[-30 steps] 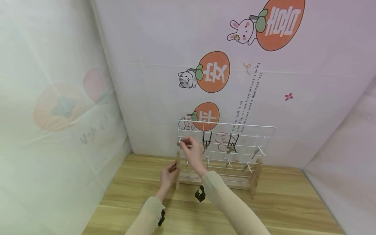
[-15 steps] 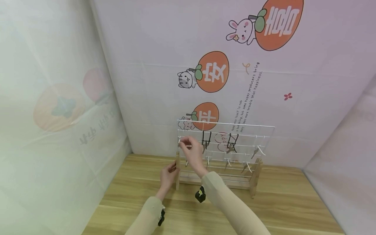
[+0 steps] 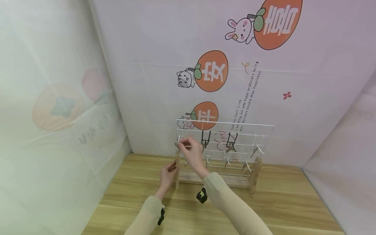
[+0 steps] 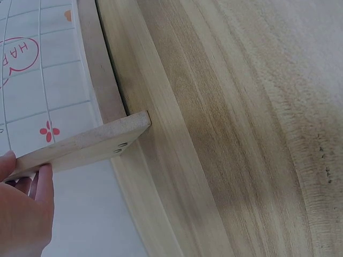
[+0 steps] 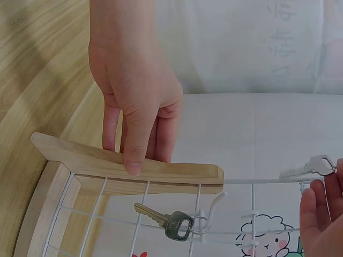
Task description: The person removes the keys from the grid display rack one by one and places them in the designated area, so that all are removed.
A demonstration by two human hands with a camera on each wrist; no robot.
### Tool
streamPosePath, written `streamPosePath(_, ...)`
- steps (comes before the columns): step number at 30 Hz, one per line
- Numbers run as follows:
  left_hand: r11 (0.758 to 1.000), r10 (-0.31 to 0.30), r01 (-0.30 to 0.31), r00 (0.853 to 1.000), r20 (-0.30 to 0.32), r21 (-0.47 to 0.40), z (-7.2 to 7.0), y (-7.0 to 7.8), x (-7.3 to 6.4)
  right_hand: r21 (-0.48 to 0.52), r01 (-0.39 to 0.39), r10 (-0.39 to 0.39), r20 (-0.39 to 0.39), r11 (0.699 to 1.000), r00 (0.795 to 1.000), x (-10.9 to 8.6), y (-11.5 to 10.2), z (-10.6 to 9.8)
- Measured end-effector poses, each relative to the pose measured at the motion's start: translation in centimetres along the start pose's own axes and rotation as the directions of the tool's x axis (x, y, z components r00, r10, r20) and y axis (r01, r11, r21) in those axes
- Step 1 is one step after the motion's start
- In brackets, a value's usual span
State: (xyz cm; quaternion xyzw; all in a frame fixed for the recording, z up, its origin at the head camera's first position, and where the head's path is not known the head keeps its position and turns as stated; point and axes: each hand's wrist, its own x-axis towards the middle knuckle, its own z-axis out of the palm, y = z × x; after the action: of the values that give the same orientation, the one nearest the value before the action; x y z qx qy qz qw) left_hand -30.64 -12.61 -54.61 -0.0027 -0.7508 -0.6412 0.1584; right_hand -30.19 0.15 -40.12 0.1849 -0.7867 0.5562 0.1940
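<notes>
In the head view my left hand [image 3: 168,176] grips the wooden side post [image 3: 177,178] of a white wire rack [image 3: 226,124]. The left wrist view shows the left fingers and thumb around the post [image 4: 80,147]. At the rack's upper left corner, my right hand [image 3: 192,153] pinches a silver key. In the right wrist view this key [image 5: 321,165] lies level beside the white wire, held by its ring end at the right fingers [image 5: 307,209]. A white hook near it is mostly hidden. Below, a dark-headed key [image 5: 179,225] hangs by a ring on another white hook [image 5: 217,206].
Several keys hang on white hooks, among them one at the rack's right [image 3: 256,150]. Two black double hooks [image 3: 206,135] also carry keys. The rack stands on a wood-grain table [image 3: 282,195]. A printed white cloth [image 3: 152,94] rises behind it, with cloth at both sides.
The key at my right fingertips has turned slightly and now sticks out further left. My left hand stays on the post. The head view has shifted a little.
</notes>
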Motion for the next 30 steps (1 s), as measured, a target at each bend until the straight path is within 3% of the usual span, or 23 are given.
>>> streamPosePath(7,0.999,0.037,-0.037,0.999,0.003,0.015,-0.1,-0.3,0.1,-0.002,-0.017,0.017,0.021,1.0,1.0,-0.4,-0.3,-0.4)
streamPosePath(22,1.0,0.012,-0.012,1.0,-0.009,0.006,0.2,-0.5,0.1,0.022,-0.034,0.033,0.041,0.999,0.999,-1.0,-0.7,-1.4)
streamPosePath(30,0.999,0.031,-0.031,0.999,-0.009,0.008,0.1,-0.4,0.1,0.039,-0.055,0.053,0.047,0.998,0.997,-1.9,-0.2,-2.0)
